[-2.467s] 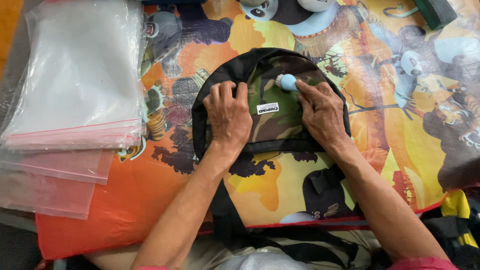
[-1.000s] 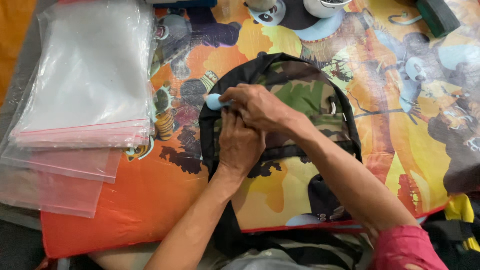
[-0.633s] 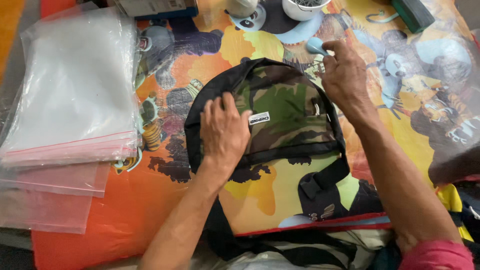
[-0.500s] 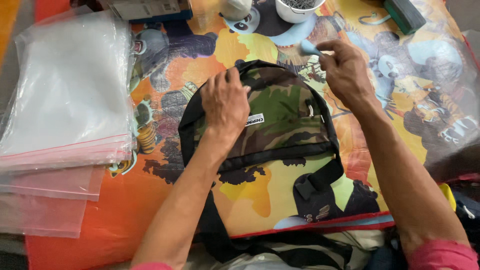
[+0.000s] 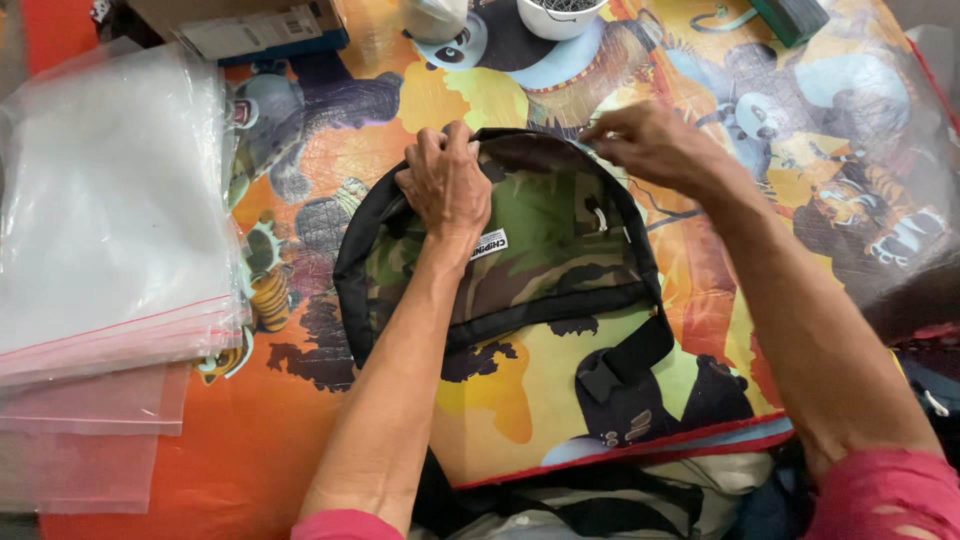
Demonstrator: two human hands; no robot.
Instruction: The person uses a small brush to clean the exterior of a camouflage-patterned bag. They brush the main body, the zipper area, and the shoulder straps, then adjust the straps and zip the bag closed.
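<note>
A small camouflage bag (image 5: 545,265) with black trim and a black buckle strap lies flat on a colourful cartoon-print table cover (image 5: 330,150). My left hand (image 5: 447,185) rests on the bag's upper left, its fingers curled over the black top edge. At the bag's upper right, my right hand (image 5: 650,145) pinches the top rim with its fingertips. What sits between those fingertips is hidden. A white label (image 5: 490,243) shows on the bag just below my left wrist.
A stack of clear plastic zip bags (image 5: 110,230) with pink strips lies at the left. A flat box (image 5: 260,30), a white cup (image 5: 560,15) and a dark green block (image 5: 790,18) stand along the far edge. Striped fabric (image 5: 600,495) lies by my lap.
My left hand slid up from the bag's front to its top edge. My right hand, earlier lifted with a small light-blue object, came down onto the bag's top rim; that object is no longer visible.
</note>
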